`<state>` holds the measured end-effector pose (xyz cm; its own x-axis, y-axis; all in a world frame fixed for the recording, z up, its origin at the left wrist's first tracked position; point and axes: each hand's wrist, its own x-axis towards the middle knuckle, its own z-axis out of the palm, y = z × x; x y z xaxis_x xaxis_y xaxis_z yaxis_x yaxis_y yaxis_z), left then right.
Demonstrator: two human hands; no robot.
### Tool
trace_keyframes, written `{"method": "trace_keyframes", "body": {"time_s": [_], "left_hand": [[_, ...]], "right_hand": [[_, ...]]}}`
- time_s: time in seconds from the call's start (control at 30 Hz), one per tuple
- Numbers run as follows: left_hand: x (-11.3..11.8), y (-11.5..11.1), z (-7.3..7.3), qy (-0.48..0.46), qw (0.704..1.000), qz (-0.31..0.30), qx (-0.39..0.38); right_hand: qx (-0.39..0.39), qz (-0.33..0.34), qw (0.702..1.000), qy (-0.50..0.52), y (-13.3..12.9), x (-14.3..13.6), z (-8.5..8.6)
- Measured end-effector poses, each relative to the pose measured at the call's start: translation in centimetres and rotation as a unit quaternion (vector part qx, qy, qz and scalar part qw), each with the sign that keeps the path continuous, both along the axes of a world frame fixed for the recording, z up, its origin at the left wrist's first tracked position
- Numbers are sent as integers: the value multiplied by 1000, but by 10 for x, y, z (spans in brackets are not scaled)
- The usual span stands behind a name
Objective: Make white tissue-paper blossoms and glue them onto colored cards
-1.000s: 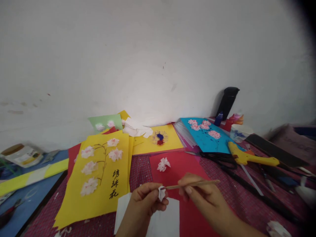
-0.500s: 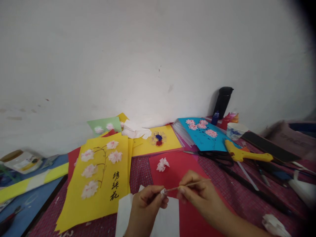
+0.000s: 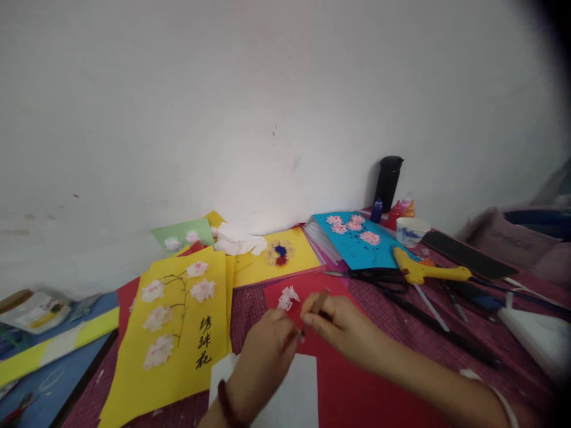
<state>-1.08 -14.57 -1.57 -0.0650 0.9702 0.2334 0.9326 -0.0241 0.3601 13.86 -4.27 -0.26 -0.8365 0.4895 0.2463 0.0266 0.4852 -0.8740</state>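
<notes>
My right hand (image 3: 339, 324) is closed round a thin brown stick (image 3: 320, 300), which slants down toward my left hand. Bent wrist and curled fingers mark my left hand (image 3: 270, 342), close to the stick's lower end; whatever it pinches is hidden. Both hands are over the red paper sheet (image 3: 370, 380). Just beyond my fingertips, a crumpled white paper flower (image 3: 289, 297) rests on that sheet. White paper (image 3: 285, 389) lies beneath my left wrist.
Yellow sheets (image 3: 134, 333) with paper blossoms lie left. A blue sheet (image 3: 352, 255) with pink flowers is at the back. On the right are a yellow glue gun (image 3: 428, 272), a small cup (image 3: 411, 232), paint bottles (image 3: 377, 210) and a black flask (image 3: 388, 181).
Both hands have moved forward and up, closer to the paper flower. The stick has tilted from nearly level to steep. The white paper piece at my left fingertips is now out of sight.
</notes>
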Motion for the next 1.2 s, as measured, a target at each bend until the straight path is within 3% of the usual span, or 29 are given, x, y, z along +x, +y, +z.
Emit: {"method": "trace_keyframes", "body": {"time_s": [0.13, 0.3, 0.53, 1.0, 1.2], "left_hand": [[-23, 42, 10, -6, 1000, -1, -22], [-39, 70, -8, 5, 999, 17, 38], [-42, 75, -26, -9, 999, 17, 40], [-46, 75, -30, -69, 996, 40, 48], [-39, 76, -31, -74, 997, 13, 24]], "right_hand": [[81, -34, 996, -21, 30, -19, 2], [149, -69, 983, -75, 47, -36, -12], [156, -80, 982, -67, 51, -42, -22], [191, -89, 974, -82, 53, -50, -42], [196, -92, 971, -102, 51, -53, -41]]}}
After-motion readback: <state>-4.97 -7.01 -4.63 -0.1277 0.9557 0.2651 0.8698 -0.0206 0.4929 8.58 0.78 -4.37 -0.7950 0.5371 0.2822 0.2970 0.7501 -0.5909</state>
